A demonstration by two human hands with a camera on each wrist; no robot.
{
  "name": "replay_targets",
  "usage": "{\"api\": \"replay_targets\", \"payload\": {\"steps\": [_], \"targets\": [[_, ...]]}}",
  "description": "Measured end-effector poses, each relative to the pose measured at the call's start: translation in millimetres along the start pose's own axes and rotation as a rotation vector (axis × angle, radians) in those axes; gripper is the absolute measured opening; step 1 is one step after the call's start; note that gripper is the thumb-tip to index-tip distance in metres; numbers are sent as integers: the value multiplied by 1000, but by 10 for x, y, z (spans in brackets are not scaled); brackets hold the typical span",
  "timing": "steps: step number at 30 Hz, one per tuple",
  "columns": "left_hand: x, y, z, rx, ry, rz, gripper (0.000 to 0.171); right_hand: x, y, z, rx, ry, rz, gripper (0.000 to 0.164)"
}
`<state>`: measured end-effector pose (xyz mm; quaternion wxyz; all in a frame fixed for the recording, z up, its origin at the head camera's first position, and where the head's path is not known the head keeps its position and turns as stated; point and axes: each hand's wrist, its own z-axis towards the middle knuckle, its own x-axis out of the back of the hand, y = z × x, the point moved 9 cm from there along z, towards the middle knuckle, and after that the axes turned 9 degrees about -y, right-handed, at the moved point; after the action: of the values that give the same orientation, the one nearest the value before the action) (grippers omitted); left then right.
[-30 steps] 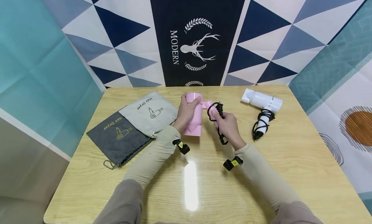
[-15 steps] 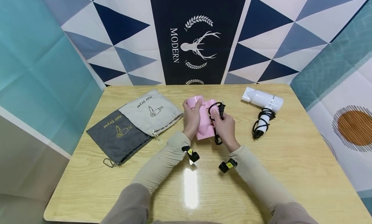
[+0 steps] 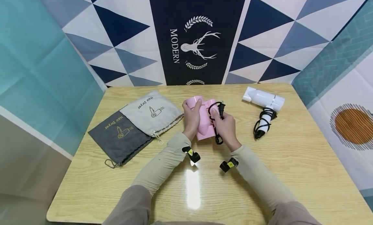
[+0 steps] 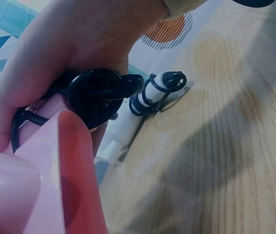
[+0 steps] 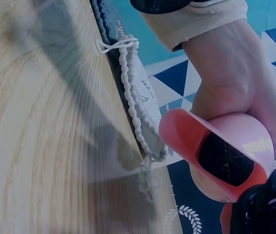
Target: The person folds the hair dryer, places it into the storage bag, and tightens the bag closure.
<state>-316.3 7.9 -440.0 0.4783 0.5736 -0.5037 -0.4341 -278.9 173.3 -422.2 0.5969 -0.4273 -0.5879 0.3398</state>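
A pink hair dryer (image 3: pixel 204 118) is between my two hands above the table, its handle folded alongside the barrel. My left hand (image 3: pixel 191 119) grips the barrel, with the thumb lying across the top. Around the handle curls my right hand (image 3: pixel 226 128), its thumb pressing over the black cord (image 3: pixel 218 140) wound there. The plug (image 3: pixel 221 106) sticks out past the right fingers. In the left wrist view the flat nozzle (image 4: pixel 74 161) lies below the right hand and the bundled cord. The right wrist view looks into the nozzle's open slot.
A white hair dryer (image 3: pixel 260 98) with its cord wrapped round the handle lies at the back right of the table (image 3: pixel 291 160). On the left, a light drawstring pouch (image 3: pixel 140 116) overlaps a dark grey one (image 3: pixel 107 134); both are printed "Hair Dryer".
The dryer's handle has swung in against the barrel, and both hands have drawn closer together. My left hand moved right and the barrel tilted. Over the last half second little differs.
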Motion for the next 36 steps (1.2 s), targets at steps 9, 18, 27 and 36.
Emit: {"api": "replay_targets", "payload": {"steps": [9, 18, 27, 36], "targets": [[-4, -35, -13, 36, 8, 88, 78, 25, 9, 44, 13, -41, -20, 51], [22, -45, 5, 53, 2, 90, 74, -38, 67, 53, -13, -128, 28, 44], [79, -40, 43, 42, 22, 21, 74, -95, 93, 111, -16, -214, -26, 50], [111, 7, 65, 10, 42, -45, 71, -68, 49, 115, 9, -209, -63, 52]]}}
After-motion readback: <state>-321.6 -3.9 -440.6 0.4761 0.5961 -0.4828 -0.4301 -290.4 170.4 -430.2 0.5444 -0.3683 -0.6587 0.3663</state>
